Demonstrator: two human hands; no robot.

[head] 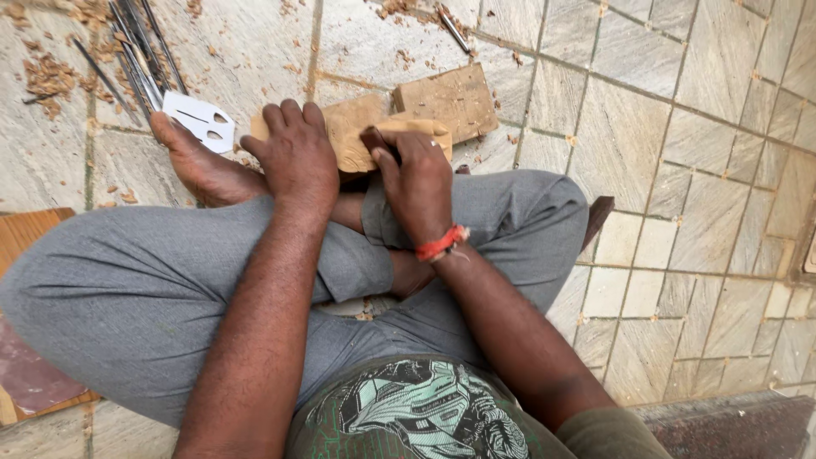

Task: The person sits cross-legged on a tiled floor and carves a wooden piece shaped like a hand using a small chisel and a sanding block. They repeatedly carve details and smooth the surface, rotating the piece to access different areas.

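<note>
I sit cross-legged on a stone floor in grey trousers. A pale carved wooden piece (353, 127) rests in front of my crossed legs. My left hand (297, 157) lies on its left part, fingers curled over the top edge. My right hand (416, 183), with a red thread at the wrist, grips a dark-handled carving tool (378, 140) and presses it against the carved wood. The tool's tip is hidden by my fingers. My bare foot (200, 170) lies to the left of the hands.
A flat wooden block (450, 98) sits just behind the carving. Several metal chisels (136, 55) and a white cut-out template (200, 119) lie at the upper left among wood shavings (51, 76). A wooden board (21, 234) is at the left edge.
</note>
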